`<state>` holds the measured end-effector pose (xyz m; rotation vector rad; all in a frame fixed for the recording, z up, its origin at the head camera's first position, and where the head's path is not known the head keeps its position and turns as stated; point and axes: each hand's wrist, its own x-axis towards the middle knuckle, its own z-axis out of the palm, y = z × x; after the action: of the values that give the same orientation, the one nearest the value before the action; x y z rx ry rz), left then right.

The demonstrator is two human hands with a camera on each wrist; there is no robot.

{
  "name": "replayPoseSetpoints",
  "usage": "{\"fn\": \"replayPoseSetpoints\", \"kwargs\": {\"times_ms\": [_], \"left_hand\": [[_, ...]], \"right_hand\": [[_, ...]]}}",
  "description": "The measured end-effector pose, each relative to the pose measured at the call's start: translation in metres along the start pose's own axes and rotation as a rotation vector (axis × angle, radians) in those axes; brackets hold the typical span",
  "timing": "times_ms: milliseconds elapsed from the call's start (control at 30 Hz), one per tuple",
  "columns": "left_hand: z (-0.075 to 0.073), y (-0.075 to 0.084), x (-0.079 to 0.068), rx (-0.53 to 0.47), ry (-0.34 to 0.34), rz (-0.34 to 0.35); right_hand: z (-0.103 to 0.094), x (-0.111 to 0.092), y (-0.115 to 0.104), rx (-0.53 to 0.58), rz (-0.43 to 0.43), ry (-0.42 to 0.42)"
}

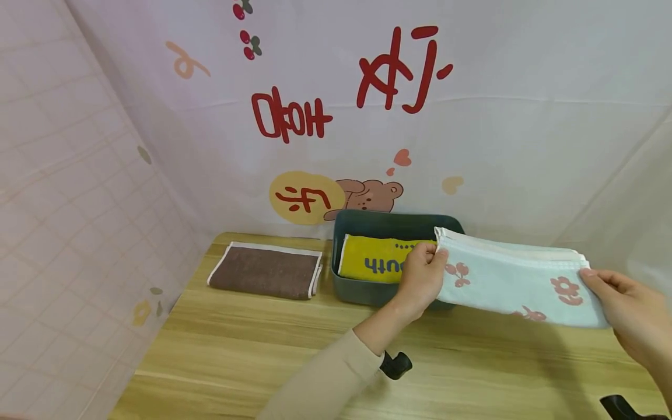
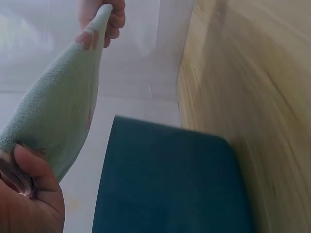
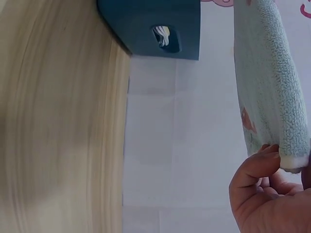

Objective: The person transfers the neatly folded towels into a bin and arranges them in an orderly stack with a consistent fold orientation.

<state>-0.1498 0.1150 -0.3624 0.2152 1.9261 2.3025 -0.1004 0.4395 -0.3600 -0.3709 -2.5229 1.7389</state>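
A folded light-blue towel point(image 1: 504, 280) with pink flowers and cherries is stretched between both hands, held up off the table. My left hand point(image 1: 422, 277) pinches its left end, in front of the dark green bin point(image 1: 367, 290). At the opposite end, my right hand point(image 1: 630, 309) grips the corner between thumb and fingers. Inside the bin lies a folded yellow towel point(image 1: 378, 256) with blue lettering, its right part hidden behind the left hand and the blue towel. In the right wrist view the thumb and fingers close round the towel's edge point(image 3: 291, 160).
A folded brown towel point(image 1: 268, 271) with white edging lies on the wooden table point(image 1: 236, 350), left of the bin. Behind the table hangs a printed white cloth point(image 1: 210, 146). Black straps or mounts point(image 1: 396, 366) show near the wrists.
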Motion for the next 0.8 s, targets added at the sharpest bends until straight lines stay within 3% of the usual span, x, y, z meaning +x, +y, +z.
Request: {"fn": "replayPoseSetpoints", "kwargs": {"times_ms": [167, 633, 800], "left_hand": [[-0.012, 0.001, 0.005, 0.042, 0.009, 0.006], [-0.053, 0.013, 0.015, 0.132, -0.028, 0.013], [-0.064, 0.019, 0.018, 0.168, -0.011, -0.004]], "right_hand": [[0.01, 0.006, -0.008, -0.118, -0.007, 0.006], [0.039, 0.01, -0.031, -0.12, -0.023, -0.026], [0.048, 0.013, -0.038, -0.182, -0.039, -0.028]]}}
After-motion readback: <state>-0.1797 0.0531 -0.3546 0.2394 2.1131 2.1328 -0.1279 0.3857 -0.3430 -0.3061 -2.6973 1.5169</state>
